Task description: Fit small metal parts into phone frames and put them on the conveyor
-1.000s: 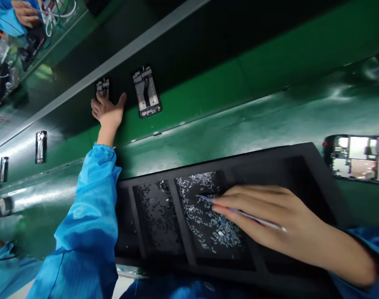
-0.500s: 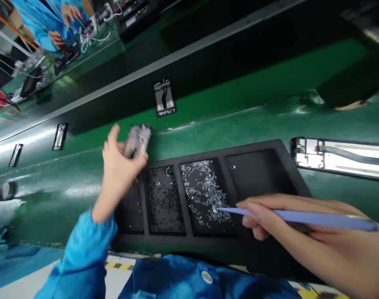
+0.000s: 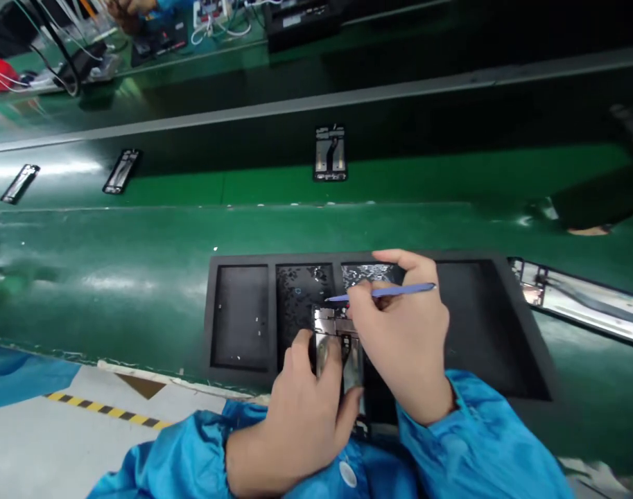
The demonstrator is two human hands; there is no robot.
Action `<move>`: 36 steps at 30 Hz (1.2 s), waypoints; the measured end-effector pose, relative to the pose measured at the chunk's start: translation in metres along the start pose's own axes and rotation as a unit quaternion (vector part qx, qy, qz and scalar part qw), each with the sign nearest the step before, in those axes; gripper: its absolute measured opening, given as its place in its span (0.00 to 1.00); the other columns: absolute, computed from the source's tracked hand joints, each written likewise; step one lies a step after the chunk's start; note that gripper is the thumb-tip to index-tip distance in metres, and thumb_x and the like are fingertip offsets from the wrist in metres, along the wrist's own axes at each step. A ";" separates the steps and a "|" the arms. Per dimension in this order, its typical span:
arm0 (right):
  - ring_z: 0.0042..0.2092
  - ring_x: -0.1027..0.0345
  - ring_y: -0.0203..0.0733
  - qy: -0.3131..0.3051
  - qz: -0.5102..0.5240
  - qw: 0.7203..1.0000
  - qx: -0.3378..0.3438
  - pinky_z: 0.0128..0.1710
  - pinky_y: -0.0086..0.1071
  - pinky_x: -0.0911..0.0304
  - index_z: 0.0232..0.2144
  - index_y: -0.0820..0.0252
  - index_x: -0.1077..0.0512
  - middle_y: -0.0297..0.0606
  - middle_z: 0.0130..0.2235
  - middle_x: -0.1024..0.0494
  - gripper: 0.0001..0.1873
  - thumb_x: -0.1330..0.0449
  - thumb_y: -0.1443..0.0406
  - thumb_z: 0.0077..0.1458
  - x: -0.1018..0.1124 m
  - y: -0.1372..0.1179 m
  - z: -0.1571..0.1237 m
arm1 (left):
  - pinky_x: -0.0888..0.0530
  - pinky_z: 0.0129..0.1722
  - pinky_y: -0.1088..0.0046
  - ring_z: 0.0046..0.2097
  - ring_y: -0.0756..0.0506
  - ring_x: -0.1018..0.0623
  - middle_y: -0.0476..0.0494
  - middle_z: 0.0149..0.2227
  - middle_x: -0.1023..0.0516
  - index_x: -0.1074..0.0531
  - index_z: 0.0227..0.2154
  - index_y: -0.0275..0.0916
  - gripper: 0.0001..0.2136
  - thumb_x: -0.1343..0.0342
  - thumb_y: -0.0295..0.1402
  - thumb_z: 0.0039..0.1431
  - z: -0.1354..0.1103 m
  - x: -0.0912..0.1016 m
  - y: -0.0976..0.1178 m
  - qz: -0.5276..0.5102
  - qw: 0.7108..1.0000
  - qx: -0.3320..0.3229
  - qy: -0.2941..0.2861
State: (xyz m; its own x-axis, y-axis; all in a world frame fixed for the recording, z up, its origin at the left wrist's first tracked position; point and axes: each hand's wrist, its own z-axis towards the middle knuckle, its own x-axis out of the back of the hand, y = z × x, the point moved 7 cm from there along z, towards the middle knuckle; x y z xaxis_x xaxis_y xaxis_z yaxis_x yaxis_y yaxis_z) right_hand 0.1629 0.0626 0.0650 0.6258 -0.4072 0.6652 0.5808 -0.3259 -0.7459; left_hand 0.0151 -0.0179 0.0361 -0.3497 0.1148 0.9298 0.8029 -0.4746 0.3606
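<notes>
My left hand (image 3: 308,409) is wrapped round a phone frame (image 3: 338,346), holding it over the near edge of the black compartment tray (image 3: 508,333). My right hand (image 3: 404,333) pinches blue tweezers (image 3: 386,292), whose tip points left just above the top end of the phone frame. The tray's middle compartments hold several tiny metal parts (image 3: 300,284). Both arms wear blue sleeves.
Beyond the tray runs a green conveyor belt (image 3: 191,187) carrying other phone frames (image 3: 331,154), (image 3: 121,171), (image 3: 21,182). Another phone frame (image 3: 581,301) lies to the tray's right. A workstation with cables and a co-worker's hand (image 3: 129,8) is at the far top left.
My left hand took a phone frame off the belt and brought it down in front of me. My right hand moved the tweezers from the parts compartment to the frame's top end.
</notes>
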 end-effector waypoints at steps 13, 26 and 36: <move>0.22 0.25 0.44 0.060 -0.063 0.993 -0.074 0.26 0.34 0.33 0.48 0.55 0.29 0.30 0.24 0.22 0.20 0.38 0.64 0.51 -0.011 0.015 -0.025 | 0.35 0.55 0.51 0.64 0.23 0.34 0.22 0.61 0.31 0.28 0.54 0.30 0.32 0.49 0.58 0.66 0.003 -0.005 -0.007 0.013 0.928 -0.364 -0.082; 0.23 0.24 0.46 0.151 -0.016 0.980 -0.125 0.27 0.36 0.29 0.47 0.57 0.28 0.29 0.24 0.24 0.20 0.37 0.67 0.50 -0.008 0.008 -0.046 | 0.42 0.61 0.41 0.69 0.19 0.43 0.18 0.68 0.41 0.33 0.62 0.28 0.47 0.55 0.70 0.59 -0.013 -0.021 -0.008 0.029 0.936 -0.341 -0.087; 0.21 0.25 0.43 0.144 0.013 0.979 -0.145 0.21 0.31 0.29 0.37 0.58 0.24 0.32 0.21 0.22 0.09 0.39 0.68 0.52 -0.015 0.002 -0.052 | 0.43 0.62 0.45 0.70 0.22 0.45 0.24 0.69 0.39 0.37 0.66 0.29 0.48 0.46 0.65 0.56 -0.010 -0.023 -0.012 0.020 0.935 -0.335 -0.115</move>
State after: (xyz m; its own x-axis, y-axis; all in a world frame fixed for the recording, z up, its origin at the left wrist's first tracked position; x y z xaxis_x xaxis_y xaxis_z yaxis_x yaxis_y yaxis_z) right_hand 0.1274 0.0240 0.0515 0.4418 -0.6285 0.6402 0.3684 -0.5235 -0.7682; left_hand 0.0087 -0.0237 0.0096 -0.1510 0.2334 0.9606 0.3034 -0.9139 0.2698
